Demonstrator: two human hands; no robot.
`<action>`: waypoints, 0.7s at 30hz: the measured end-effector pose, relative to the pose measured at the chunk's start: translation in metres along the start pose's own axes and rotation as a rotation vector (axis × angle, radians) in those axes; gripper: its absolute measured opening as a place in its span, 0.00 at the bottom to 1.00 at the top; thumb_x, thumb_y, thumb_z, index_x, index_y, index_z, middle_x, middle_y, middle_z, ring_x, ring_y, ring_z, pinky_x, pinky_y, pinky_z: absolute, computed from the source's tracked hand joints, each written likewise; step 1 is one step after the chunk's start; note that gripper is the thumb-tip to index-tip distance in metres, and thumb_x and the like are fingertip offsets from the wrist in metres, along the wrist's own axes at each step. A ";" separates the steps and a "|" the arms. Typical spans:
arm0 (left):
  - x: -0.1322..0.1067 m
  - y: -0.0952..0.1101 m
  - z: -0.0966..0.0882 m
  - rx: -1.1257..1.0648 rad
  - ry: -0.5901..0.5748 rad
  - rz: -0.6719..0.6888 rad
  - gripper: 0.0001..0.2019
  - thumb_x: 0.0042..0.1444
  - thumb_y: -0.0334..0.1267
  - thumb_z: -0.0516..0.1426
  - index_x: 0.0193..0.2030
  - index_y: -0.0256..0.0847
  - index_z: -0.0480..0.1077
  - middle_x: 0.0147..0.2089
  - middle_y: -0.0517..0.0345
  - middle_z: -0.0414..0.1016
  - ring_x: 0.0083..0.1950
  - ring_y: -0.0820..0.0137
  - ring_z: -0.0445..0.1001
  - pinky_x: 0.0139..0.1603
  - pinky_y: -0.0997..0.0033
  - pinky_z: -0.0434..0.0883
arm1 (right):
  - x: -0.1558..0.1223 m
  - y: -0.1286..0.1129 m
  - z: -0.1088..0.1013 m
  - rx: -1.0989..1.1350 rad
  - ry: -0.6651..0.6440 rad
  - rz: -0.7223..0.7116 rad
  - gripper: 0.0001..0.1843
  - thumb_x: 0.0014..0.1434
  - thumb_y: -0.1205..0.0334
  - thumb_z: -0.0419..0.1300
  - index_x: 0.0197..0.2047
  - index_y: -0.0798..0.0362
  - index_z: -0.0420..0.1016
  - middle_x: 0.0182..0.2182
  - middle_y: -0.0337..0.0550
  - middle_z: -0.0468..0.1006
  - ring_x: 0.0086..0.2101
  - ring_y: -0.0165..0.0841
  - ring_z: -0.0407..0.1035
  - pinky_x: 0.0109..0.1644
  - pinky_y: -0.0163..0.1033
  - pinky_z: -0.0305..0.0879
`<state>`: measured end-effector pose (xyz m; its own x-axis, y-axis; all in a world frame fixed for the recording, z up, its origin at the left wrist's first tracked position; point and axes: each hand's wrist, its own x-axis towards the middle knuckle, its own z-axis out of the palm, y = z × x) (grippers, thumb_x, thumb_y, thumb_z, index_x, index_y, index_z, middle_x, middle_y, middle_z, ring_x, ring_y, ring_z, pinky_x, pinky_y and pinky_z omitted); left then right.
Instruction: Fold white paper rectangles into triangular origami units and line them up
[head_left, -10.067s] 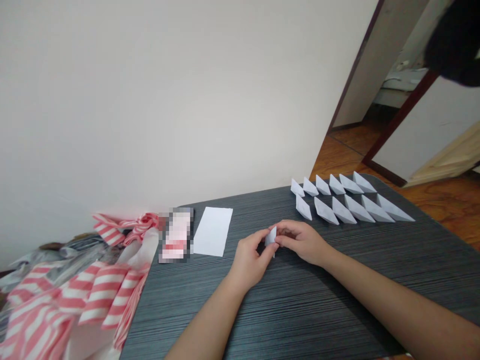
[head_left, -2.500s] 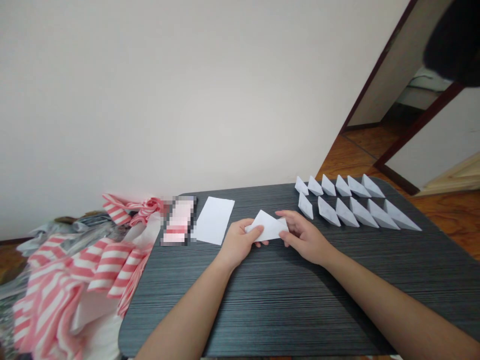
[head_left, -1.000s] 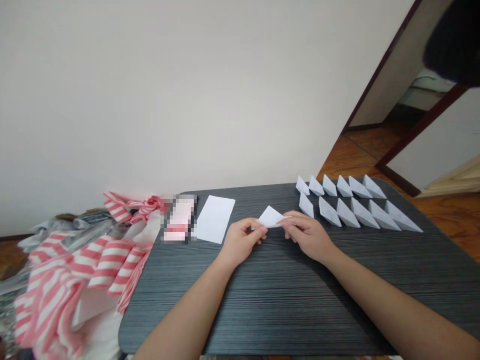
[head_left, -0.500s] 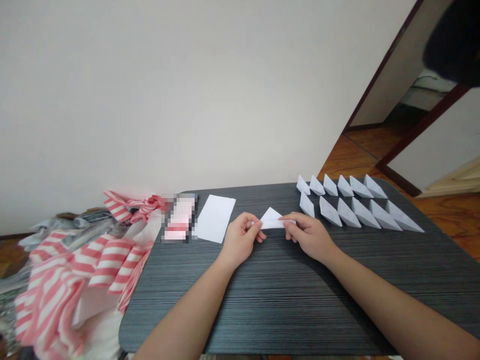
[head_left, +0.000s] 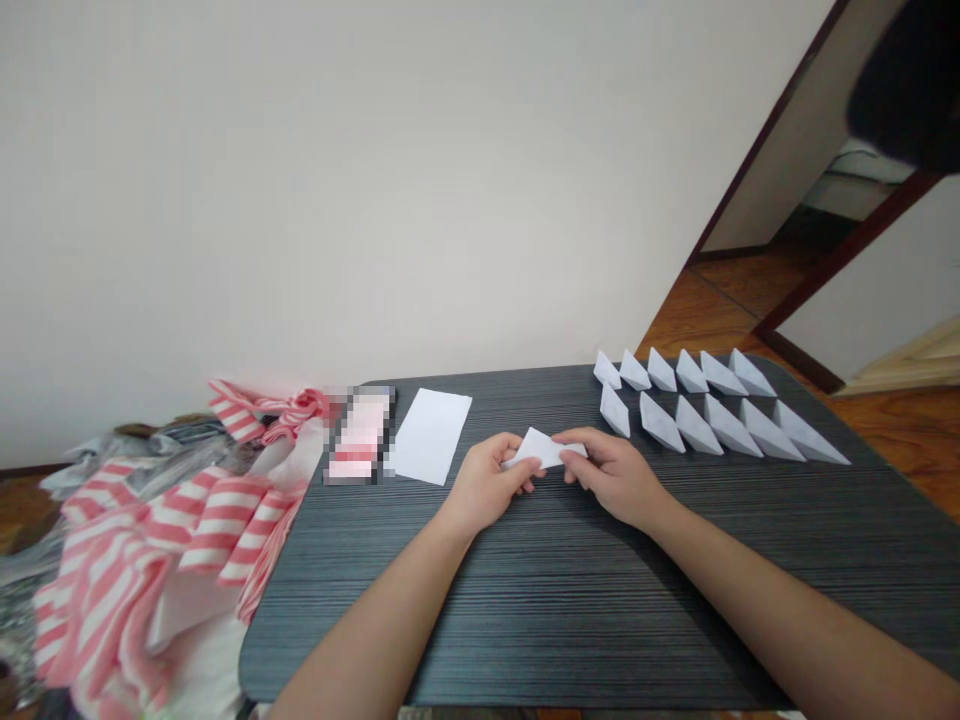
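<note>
A small folded white paper (head_left: 541,449) sits pinched between the fingertips of the left hand (head_left: 487,487) and the right hand (head_left: 613,476) just above the dark table (head_left: 570,600), with two rows of folded paper boats (head_left: 712,410) beyond the right hand and a flat white sheet (head_left: 430,436) beyond the left.

At mid table (head_left: 570,600): folded paper (head_left: 541,450) between left hand (head_left: 484,485) and right hand (head_left: 611,475). Far right: folded pieces (head_left: 705,400) in two rows (one behind the other). Far left: flat sheet (head_left: 430,435), packet (head_left: 358,437) just beside it, cloth (head_left: 150,560) beyond the edge.
</note>
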<state>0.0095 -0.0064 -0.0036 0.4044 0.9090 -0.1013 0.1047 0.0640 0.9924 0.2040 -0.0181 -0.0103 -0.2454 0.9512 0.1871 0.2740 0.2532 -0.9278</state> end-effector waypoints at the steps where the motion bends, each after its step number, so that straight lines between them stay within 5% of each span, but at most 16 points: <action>1: 0.000 -0.001 0.000 -0.011 0.006 0.003 0.12 0.54 0.43 0.56 0.38 0.35 0.66 0.33 0.53 0.75 0.26 0.77 0.69 0.27 0.77 0.66 | 0.000 0.001 0.001 0.038 0.009 0.028 0.16 0.59 0.61 0.55 0.51 0.52 0.67 0.24 0.37 0.72 0.23 0.28 0.67 0.26 0.32 0.61; 4: 0.001 -0.002 -0.001 -0.034 0.016 0.027 0.11 0.54 0.43 0.56 0.37 0.35 0.66 0.32 0.54 0.75 0.26 0.77 0.69 0.28 0.77 0.67 | 0.001 0.004 0.001 0.112 0.005 0.105 0.16 0.59 0.59 0.55 0.50 0.53 0.65 0.23 0.36 0.73 0.22 0.28 0.67 0.24 0.32 0.59; 6: 0.001 -0.002 -0.002 -0.039 0.014 0.041 0.11 0.54 0.42 0.56 0.37 0.36 0.65 0.32 0.54 0.75 0.26 0.77 0.69 0.29 0.76 0.67 | 0.002 0.004 0.000 0.073 -0.028 0.142 0.10 0.60 0.57 0.54 0.39 0.55 0.71 0.20 0.37 0.73 0.20 0.27 0.66 0.25 0.32 0.59; 9: 0.000 -0.001 -0.002 -0.044 -0.009 0.030 0.11 0.54 0.42 0.56 0.38 0.36 0.65 0.33 0.54 0.75 0.26 0.76 0.70 0.28 0.76 0.67 | 0.002 0.002 -0.003 -0.013 -0.074 0.160 0.16 0.61 0.55 0.52 0.28 0.55 0.72 0.18 0.39 0.73 0.20 0.28 0.66 0.28 0.33 0.61; 21: -0.002 0.009 -0.001 0.074 -0.103 0.003 0.10 0.55 0.39 0.54 0.36 0.35 0.72 0.32 0.54 0.75 0.26 0.77 0.68 0.27 0.78 0.65 | 0.002 0.001 0.000 0.041 -0.161 0.137 0.11 0.59 0.58 0.56 0.29 0.55 0.71 0.21 0.38 0.74 0.21 0.28 0.68 0.27 0.33 0.62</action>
<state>0.0089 -0.0077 0.0061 0.4958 0.8616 -0.1089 0.1686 0.0275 0.9853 0.2039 -0.0163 -0.0109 -0.3545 0.9350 0.0080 0.2775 0.1133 -0.9540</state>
